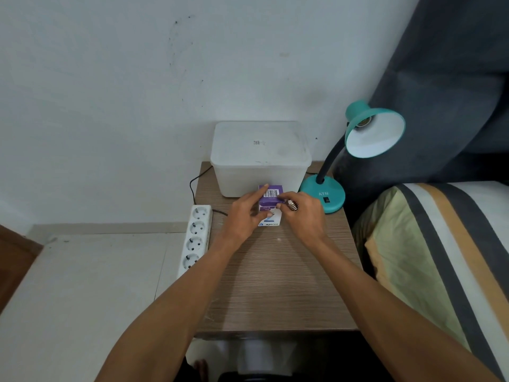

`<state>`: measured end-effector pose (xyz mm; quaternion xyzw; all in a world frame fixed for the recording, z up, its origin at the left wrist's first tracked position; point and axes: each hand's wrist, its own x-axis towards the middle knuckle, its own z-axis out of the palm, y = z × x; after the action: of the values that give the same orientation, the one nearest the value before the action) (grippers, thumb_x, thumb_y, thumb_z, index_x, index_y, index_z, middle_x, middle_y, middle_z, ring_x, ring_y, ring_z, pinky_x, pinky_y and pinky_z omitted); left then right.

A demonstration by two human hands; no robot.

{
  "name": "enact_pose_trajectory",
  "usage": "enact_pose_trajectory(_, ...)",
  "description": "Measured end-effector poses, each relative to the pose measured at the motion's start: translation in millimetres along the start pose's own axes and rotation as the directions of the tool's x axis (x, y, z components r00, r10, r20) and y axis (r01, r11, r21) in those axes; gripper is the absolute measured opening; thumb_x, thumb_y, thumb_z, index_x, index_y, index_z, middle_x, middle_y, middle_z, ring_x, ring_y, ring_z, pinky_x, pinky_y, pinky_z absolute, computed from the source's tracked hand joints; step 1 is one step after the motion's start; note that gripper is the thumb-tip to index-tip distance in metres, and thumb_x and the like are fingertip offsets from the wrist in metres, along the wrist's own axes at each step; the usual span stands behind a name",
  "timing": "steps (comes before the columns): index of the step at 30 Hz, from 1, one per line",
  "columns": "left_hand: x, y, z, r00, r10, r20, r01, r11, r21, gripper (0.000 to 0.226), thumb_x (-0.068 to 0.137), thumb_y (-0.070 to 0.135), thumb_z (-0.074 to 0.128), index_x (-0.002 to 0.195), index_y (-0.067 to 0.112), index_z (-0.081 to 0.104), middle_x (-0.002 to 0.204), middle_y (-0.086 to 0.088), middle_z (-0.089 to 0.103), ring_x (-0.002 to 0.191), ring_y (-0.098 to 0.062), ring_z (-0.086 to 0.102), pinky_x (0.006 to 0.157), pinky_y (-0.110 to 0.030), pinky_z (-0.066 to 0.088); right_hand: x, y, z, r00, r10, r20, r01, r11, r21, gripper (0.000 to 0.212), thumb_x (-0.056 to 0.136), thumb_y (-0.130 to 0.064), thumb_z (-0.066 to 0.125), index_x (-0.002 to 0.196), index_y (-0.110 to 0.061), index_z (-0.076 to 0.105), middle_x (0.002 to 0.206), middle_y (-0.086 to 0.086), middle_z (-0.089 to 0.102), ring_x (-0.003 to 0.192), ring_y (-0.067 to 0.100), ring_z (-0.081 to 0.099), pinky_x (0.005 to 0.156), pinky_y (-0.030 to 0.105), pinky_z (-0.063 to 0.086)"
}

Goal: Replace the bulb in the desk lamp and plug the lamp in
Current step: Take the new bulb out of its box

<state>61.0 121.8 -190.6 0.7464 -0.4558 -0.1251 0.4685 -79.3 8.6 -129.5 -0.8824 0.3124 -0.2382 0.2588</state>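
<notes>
- Step in hand, likely: opening bulb box [270,198], pinched between left hand [246,218] and right hand [302,218].
- Right palm also holding a bulb's screw base [293,206].
- Lamp [371,133] right of grip, socket empty.
- Next: fit bulb, then plug into power strip [196,238], left of grip.

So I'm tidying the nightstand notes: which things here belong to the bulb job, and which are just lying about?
Part of the job:
- lamp, socket empty
- bulb box, held by left hand and right hand
- bulb, its screw base showing in the right hand
- power strip

Just lying about:
- plastic tub
- pillow
</notes>
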Motion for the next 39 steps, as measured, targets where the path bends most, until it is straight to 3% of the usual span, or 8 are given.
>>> enact_pose_trajectory(8,3,2,-3,0.998,-0.048,0.038,0.048,0.999,0.02,0.091,0.083,0.018,0.084,0.154,0.047,0.035,0.129,-0.005,0.061,0.117,-0.021,0.064,0.102,-0.045,0.055,3,-2,-1,0.998,0.011,-0.055,-0.006,0.996,0.091,0.018,0.087,-0.028,0.073,0.105,-0.024,0.075,0.094,-0.001,0.072,0.083,0.011,0.064,0.073,0.036,0.057)
enact_pose_trajectory(15,1,5,-5,0.997,-0.052,0.056,0.05,0.998,0.024,0.087,0.085,0.023,0.084,0.155,0.044,0.037,0.132,-0.006,0.061,0.119,-0.02,0.064,0.1,-0.045,0.057,1,6,1,0.999,0.031,0.026,-0.033,0.997,0.075,0.022,0.086,-0.033,0.074,0.106,-0.022,0.075,0.099,0.001,0.072,0.087,0.011,0.064,0.077,0.034,0.057)
enact_pose_trajectory(21,-3,12,-5,0.999,-0.036,0.033,0.036,0.999,-0.002,0.074,0.088,0.047,0.071,0.155,0.034,0.041,0.131,-0.01,0.063,0.118,-0.022,0.065,0.095,-0.044,0.06,3,6,-3,0.996,0.037,0.08,-0.046,0.993,0.107,0.021,0.086,-0.035,0.073,0.103,-0.023,0.076,0.097,-0.001,0.073,0.087,0.011,0.065,0.077,0.036,0.058)
enact_pose_trajectory(27,-1,22,-2,0.989,-0.112,-0.099,0.1,0.987,-0.124,0.06,0.091,0.01,0.077,0.146,0.017,0.056,0.133,-0.006,0.068,0.118,-0.015,0.067,0.102,-0.038,0.057,2,1,-14,0.994,0.093,0.059,-0.105,0.966,0.235,0.029,0.085,-0.019,0.068,0.114,-0.015,0.065,0.093,-0.002,0.07,0.077,0.004,0.066,0.065,0.017,0.055)
enact_pose_trajectory(31,7,29,-7,0.979,-0.101,-0.179,0.088,0.993,-0.079,0.055,0.088,0.008,0.08,0.139,0.011,0.062,0.128,-0.008,0.071,0.112,-0.013,0.068,0.101,-0.03,0.056,9,7,-15,0.984,0.178,-0.004,-0.172,0.952,0.254,0.025,0.084,-0.012,0.068,0.109,-0.009,0.065,0.094,-0.003,0.066,0.08,0.002,0.06,0.066,0.005,0.044)
enact_pose_trajectory(35,5,29,-6,0.981,-0.104,-0.165,0.103,0.995,-0.012,0.053,0.088,0.009,0.079,0.139,0.01,0.063,0.125,-0.01,0.071,0.108,-0.016,0.07,0.098,-0.036,0.059,13,13,-15,0.974,0.227,-0.021,-0.207,0.919,0.335,0.028,0.089,-0.017,0.069,0.117,-0.014,0.068,0.104,-0.002,0.07,0.094,0.007,0.065,0.082,0.02,0.053)
enact_pose_trajectory(39,1,28,-4,0.977,-0.123,-0.172,0.127,0.992,0.015,0.053,0.089,0.01,0.079,0.14,0.012,0.062,0.125,-0.01,0.071,0.108,-0.018,0.071,0.098,-0.04,0.059,11,13,-21,0.974,0.215,-0.065,-0.175,0.907,0.383,0.025,0.092,-0.022,0.066,0.117,-0.023,0.067,0.102,-0.008,0.069,0.094,0.002,0.062,0.076,0.008,0.047)
